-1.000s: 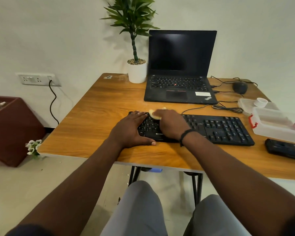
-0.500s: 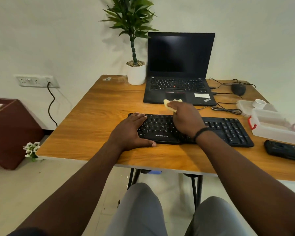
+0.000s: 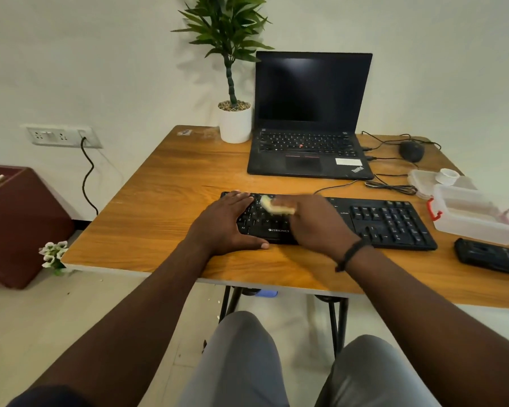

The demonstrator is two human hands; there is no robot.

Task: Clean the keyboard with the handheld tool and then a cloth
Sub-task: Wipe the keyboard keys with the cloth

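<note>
A black keyboard (image 3: 394,221) lies across the middle of the wooden desk (image 3: 171,201). My left hand (image 3: 227,224) rests flat on the keyboard's left end, fingers straight and thumb along its front edge. My right hand (image 3: 315,224) holds a pale yellow cloth (image 3: 272,205) against the keys just right of my left hand. The hand is blurred with motion and covers most of the cloth, so only a crumpled edge shows past the fingertips. No handheld tool is in either hand.
An open black laptop (image 3: 306,118) and a potted plant (image 3: 234,121) stand behind the keyboard. To the right are a mouse (image 3: 412,151), cables (image 3: 391,188), clear plastic containers (image 3: 476,215) and a black device (image 3: 491,255). A brown box (image 3: 21,224) stands on the floor at left.
My right hand swept the cloth from the keyboard's middle up to its back edge, then back left and down onto the keys. My left hand stayed put.
</note>
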